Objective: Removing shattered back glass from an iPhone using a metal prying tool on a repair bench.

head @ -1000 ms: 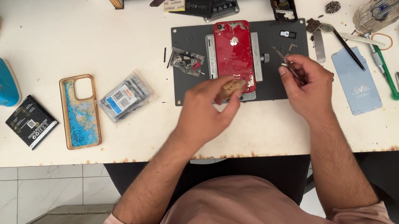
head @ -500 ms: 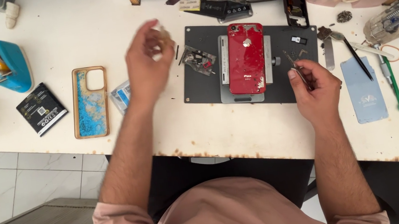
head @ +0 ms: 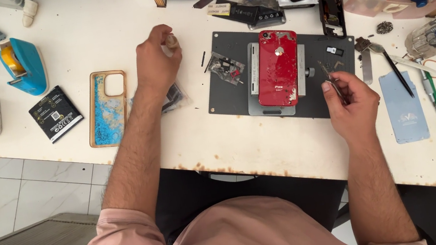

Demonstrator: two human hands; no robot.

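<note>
Whereas the left hand (head: 157, 62) was raised well above the bench (head: 97, 25) half a second ago, it now sits lower, over the white surface between the blue-patterned phone case (head: 107, 107) and the dark work mat (head: 225, 95), its fingers (head: 160, 35) closed on a small pale cylindrical object (head: 172, 41) whose nature cannot be determined. Beneath the wrist lies a clear packet (head: 174, 95), partly hidden. At centre, the red phone (head: 277, 67) remains clamped back-up in its grey holder (head: 254, 84) on the mat, unmoved. To the right, the right hand (head: 353, 110) has held its station at the mat's right edge, fingers (head: 340, 85) pinched on thin metal tweezers (head: 333, 82), tips pointing toward the phone but apart from it.
</note>
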